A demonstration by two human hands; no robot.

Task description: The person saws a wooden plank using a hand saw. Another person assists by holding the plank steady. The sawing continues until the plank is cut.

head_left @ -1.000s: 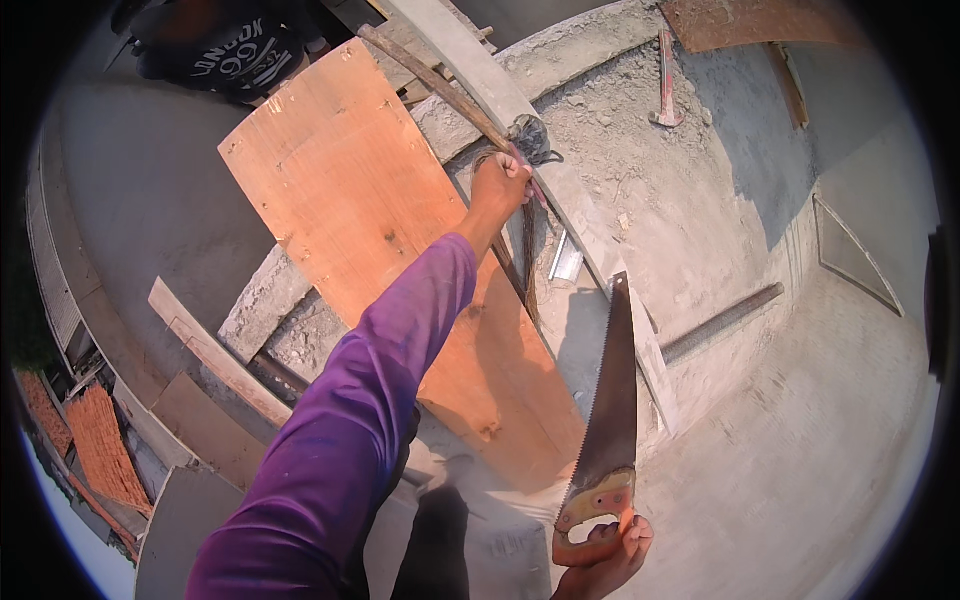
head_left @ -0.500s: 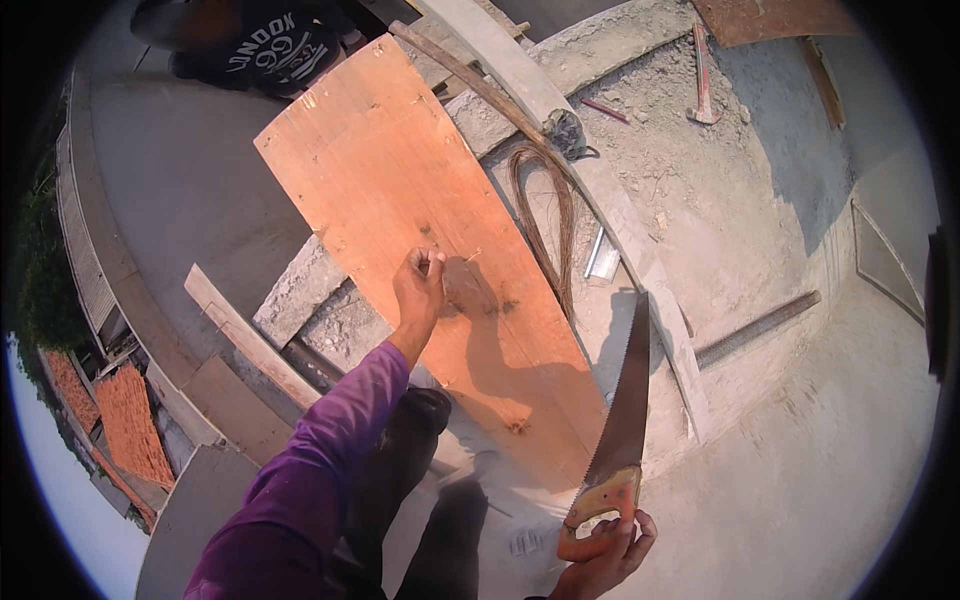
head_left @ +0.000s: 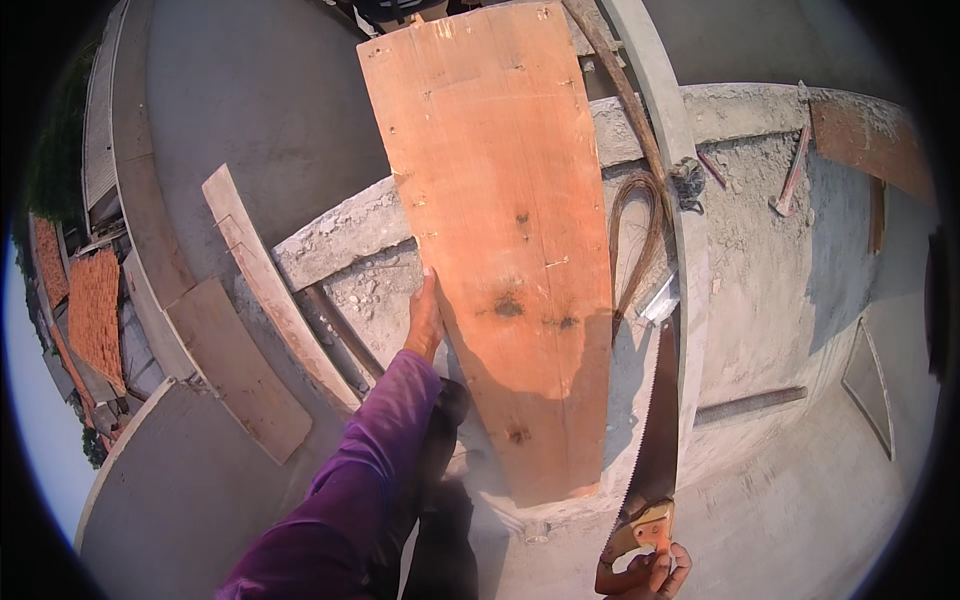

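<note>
While the saw [head_left: 660, 430] points forward, the board [head_left: 500, 240] stretches away lengthwise.

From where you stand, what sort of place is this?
Most likely an open-air building site, perhaps on an upper level: there's a saw in the right hand, a hammer lying on rough, crumbly concrete, and an orange roof off to the left.

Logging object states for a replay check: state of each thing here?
Handsaw: held, toothed edge facing left
Orange board: dark-stained in spots
Right hand: closed on the handsaw
Left hand: at the board's left edge
Wire bundle: bent into a loop
Hammer: lying unheld
Red stick: lying unheld
</note>
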